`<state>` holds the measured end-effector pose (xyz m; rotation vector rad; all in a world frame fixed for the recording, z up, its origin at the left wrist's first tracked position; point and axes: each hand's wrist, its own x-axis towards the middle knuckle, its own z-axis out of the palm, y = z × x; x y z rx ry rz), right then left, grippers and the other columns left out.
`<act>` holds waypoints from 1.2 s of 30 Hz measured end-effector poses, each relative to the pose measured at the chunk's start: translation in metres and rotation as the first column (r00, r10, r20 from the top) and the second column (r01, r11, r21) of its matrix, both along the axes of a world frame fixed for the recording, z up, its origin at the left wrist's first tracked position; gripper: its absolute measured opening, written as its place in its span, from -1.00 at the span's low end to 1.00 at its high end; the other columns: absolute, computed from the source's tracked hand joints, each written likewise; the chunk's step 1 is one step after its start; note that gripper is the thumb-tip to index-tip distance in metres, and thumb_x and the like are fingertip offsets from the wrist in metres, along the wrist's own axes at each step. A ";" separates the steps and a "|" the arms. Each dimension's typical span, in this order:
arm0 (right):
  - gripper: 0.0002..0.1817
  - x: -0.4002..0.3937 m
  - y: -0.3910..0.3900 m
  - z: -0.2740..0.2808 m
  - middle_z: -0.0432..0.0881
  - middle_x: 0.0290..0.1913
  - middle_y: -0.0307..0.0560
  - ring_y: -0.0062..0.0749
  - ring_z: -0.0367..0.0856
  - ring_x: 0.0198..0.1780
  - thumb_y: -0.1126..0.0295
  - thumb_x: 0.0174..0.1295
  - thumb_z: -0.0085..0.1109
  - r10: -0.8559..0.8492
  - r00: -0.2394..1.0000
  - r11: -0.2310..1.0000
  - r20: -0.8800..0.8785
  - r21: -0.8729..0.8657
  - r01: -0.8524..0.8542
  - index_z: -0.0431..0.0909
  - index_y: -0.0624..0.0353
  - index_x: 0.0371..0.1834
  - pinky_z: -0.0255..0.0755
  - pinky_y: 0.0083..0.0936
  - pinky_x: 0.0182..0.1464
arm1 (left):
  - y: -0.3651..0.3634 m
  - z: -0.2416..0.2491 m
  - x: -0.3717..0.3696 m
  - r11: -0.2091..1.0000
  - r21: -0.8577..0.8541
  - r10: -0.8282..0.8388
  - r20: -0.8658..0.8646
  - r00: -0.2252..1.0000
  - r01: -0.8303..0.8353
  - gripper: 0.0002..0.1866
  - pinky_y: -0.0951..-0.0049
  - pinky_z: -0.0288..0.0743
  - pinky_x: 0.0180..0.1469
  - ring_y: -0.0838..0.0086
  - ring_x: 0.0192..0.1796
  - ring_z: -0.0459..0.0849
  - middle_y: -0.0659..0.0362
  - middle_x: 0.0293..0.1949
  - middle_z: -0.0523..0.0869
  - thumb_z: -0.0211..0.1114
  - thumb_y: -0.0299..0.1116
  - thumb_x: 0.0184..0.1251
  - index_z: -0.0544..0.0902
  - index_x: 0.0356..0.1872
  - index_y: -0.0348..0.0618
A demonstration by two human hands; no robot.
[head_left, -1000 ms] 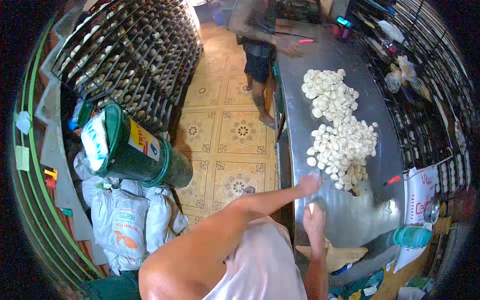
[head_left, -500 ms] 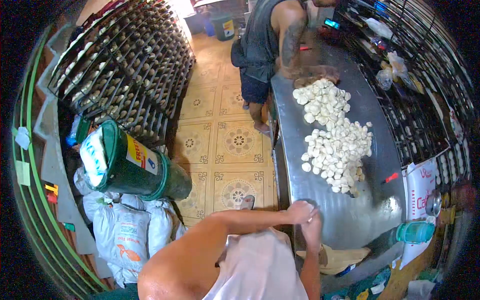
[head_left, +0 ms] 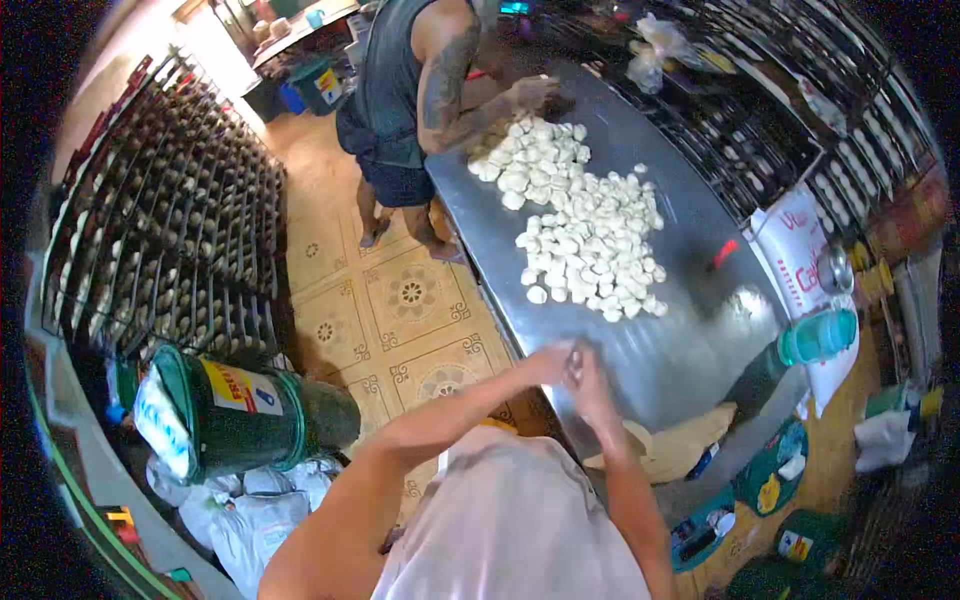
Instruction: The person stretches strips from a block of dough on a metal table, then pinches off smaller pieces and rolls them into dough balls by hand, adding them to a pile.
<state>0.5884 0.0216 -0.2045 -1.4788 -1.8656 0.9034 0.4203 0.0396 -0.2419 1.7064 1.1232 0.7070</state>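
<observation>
My left hand (head_left: 548, 364) and my right hand (head_left: 592, 388) meet over the near left edge of the metal table (head_left: 690, 370). Their fingers are closed and pressed together; whatever may be between them is too small and blurred to name. Beyond them lies a wide pile of small, round, pale dough pieces (head_left: 590, 245), apart from my hands. Close to my right forearm is a tan cloth or sack (head_left: 685, 445) at the table's near end.
A co-worker (head_left: 400, 100) leans over the table's far left side, arms at the pile. Racks (head_left: 170, 220) stand left, above a green bin (head_left: 245, 410) and white sacks (head_left: 250, 525). On the right are a red object (head_left: 725, 252), a printed sack (head_left: 800, 250) and a teal container (head_left: 818, 338).
The view has swung to the right, so the table and pile appear farther left. My hands stay together near the table edge. The co-worker's arm has shifted at the pile's far end.
</observation>
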 end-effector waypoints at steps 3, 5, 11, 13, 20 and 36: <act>-0.64 0.010 -0.019 -0.010 0.64 -0.12 0.32 0.27 0.66 -0.09 0.36 0.21 0.31 0.288 0.950 0.954 0.123 0.052 -0.296 0.52 0.26 0.02 0.52 0.02 -0.13 | -0.029 -0.063 0.018 0.988 -0.086 0.105 -0.253 0.962 -0.131 -0.66 0.02 0.63 -0.10 -0.13 -0.11 0.74 -0.24 -0.19 0.74 0.29 -0.18 0.30 0.65 -0.14 -0.30; -0.64 0.006 -0.024 -0.002 0.61 0.05 0.31 0.24 0.64 0.00 0.36 0.19 0.32 0.349 0.923 0.931 0.163 0.052 -0.362 0.50 0.24 0.01 0.51 0.00 -0.09 | -0.042 -0.034 0.017 0.967 -0.013 0.233 -0.348 0.908 -0.253 -0.64 0.05 0.64 -0.14 -0.09 -0.20 0.76 -0.17 -0.29 0.75 0.16 -0.12 0.44 0.70 -0.28 -0.26; -0.75 -0.016 -0.018 -0.011 0.67 -0.25 0.34 0.30 0.67 -0.16 0.33 0.22 0.29 0.261 0.940 0.947 0.218 -0.246 -0.206 0.64 0.26 -0.12 0.50 0.10 -0.11 | -0.035 0.043 0.013 0.962 0.014 0.244 -0.487 0.839 -0.272 -0.58 -0.07 0.64 -0.17 -0.08 -0.22 0.76 -0.19 -0.35 0.75 0.02 -0.18 0.53 0.71 -0.33 -0.29; -0.74 -0.002 -0.011 -0.011 0.67 -0.26 0.33 0.29 0.67 -0.15 0.33 0.24 0.28 0.280 0.935 0.949 0.219 -0.208 -0.236 0.63 0.26 -0.10 0.51 0.02 -0.09 | -0.020 0.037 0.014 0.943 0.048 0.314 -0.458 0.832 -0.329 -0.59 -0.06 0.63 -0.16 -0.09 -0.18 0.76 -0.19 -0.27 0.76 0.03 -0.15 0.54 0.70 -0.25 -0.28; -0.67 0.004 0.007 0.012 0.68 -0.19 0.25 0.14 0.68 -0.12 0.34 0.26 0.31 0.210 0.955 0.978 0.208 -0.049 -0.204 0.59 0.29 0.01 0.53 -0.16 -0.07 | 0.033 0.016 0.016 0.631 0.596 0.664 -0.086 0.743 -0.496 -0.62 -0.04 0.62 -0.07 -0.14 -0.10 0.73 -0.23 -0.12 0.73 0.13 -0.16 0.44 0.62 -0.02 -0.30; -0.31 0.011 -0.024 -0.030 0.62 0.11 0.20 0.05 0.63 0.14 0.45 0.06 0.45 0.363 0.910 0.929 0.200 -0.151 -0.337 0.45 0.35 0.31 0.54 -0.16 0.08 | -0.038 -0.026 0.015 0.979 -0.113 0.134 -0.285 0.949 -0.172 -0.72 -0.01 0.64 -0.05 -0.03 -0.08 0.77 -0.25 -0.17 0.75 0.24 -0.25 0.23 0.72 -0.27 -0.29</act>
